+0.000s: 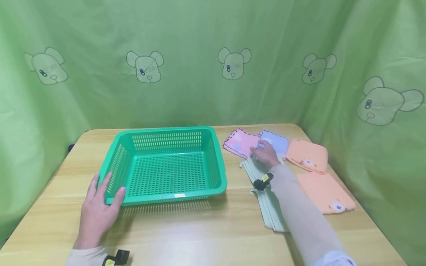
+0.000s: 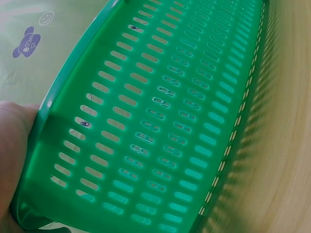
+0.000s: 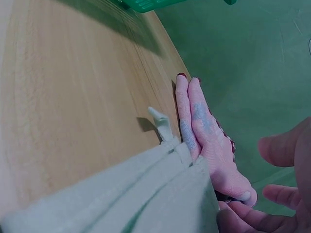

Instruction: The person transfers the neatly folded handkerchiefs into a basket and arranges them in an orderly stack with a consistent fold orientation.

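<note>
A green slotted plastic basket (image 1: 217,162) stands on the table at the left. My left hand (image 1: 98,212) rests at its near left corner, fingers over the left rim and thumb on the near rim. In the left wrist view part of that hand (image 2: 14,150) touches the rim outside the slotted wall. My right hand (image 1: 265,153) reaches over the far end of pale green folded cloths (image 1: 267,207) with small loops. Its fingers are beside a folded pink towel (image 3: 214,160), thumb held apart. A blue towel (image 1: 277,142) lies just beyond.
Two folded orange towels (image 1: 307,155) (image 1: 327,194) with stitched faces lie at the right, near the table's edge. Green curtains (image 1: 186,92) with printed bear heads hang behind and beside the wooden table (image 1: 186,236).
</note>
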Demonstrator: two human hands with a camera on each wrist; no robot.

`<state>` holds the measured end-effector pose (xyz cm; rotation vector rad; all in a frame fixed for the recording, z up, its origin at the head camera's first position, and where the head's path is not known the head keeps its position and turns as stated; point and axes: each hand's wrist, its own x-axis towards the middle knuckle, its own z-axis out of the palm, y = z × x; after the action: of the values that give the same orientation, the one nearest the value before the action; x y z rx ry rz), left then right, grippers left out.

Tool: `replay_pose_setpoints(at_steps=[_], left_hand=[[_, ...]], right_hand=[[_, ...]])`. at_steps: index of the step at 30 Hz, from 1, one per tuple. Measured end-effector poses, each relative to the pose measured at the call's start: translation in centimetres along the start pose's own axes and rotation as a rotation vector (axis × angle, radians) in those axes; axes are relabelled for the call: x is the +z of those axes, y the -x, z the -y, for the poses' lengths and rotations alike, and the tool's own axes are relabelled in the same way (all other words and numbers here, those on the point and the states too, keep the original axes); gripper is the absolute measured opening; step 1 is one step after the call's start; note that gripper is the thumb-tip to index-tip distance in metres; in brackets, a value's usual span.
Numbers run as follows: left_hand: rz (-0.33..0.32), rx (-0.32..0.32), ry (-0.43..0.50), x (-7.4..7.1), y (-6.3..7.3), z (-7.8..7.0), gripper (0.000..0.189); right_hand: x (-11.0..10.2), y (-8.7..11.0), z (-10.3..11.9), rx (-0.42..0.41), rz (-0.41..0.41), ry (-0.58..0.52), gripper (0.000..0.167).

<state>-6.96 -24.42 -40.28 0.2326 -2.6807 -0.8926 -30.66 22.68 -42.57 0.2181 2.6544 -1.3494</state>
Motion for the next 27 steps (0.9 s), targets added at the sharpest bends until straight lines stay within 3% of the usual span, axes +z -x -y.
replay_pose_setpoints(at_steps=[18,27], left_hand=[[0.008,-0.039,0.019,0.2,0.2,0.3,0.069],[0.008,-0.043,0.027,0.0,0.0,0.0,0.068]], right_hand=[[-0.2,-1.4,0.3,0.046,0.044,0.02,0.068],[0.0,-2.0,0.0,0.092,0.017,0.004,0.066]])
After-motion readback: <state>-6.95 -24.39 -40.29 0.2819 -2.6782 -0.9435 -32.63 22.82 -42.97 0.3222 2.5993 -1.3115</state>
